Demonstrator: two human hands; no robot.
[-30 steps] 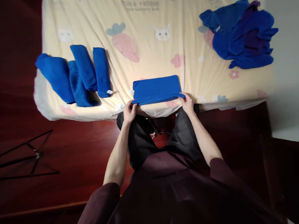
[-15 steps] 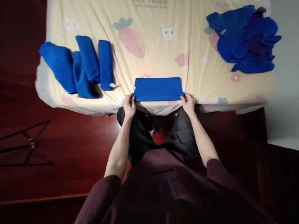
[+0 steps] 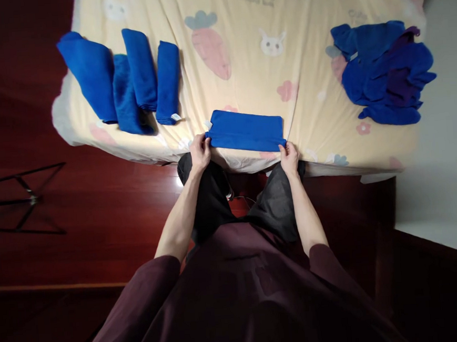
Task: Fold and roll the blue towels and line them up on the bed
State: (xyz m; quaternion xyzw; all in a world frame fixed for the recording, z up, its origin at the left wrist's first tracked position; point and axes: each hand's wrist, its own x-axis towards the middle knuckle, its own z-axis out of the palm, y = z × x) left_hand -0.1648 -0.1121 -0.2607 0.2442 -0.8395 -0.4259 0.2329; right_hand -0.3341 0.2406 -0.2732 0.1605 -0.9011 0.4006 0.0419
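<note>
A folded blue towel (image 3: 247,131) lies flat as a wide rectangle near the front edge of the bed, with a small white tag at its left side. My left hand (image 3: 201,153) pinches its near left corner. At the near right corner, the fingers of my right hand (image 3: 290,159) are closed on the cloth. To the left rest several rolled or folded blue towels (image 3: 168,81), side by side. A loose, crumpled heap of blue towels (image 3: 387,74) sits at the right, with a darker purple piece among them.
The bed (image 3: 245,85) has a cream sheet printed with rabbits, carrots and flowers. A black tripod's legs (image 3: 33,199) stand on the dark red floor at the left. A pale wall (image 3: 442,175) borders the bed on the right.
The camera view has tilted slightly, shifting the whole scene. Both hands keep hold of the towel's near corners, and the towel looks much the same.
</note>
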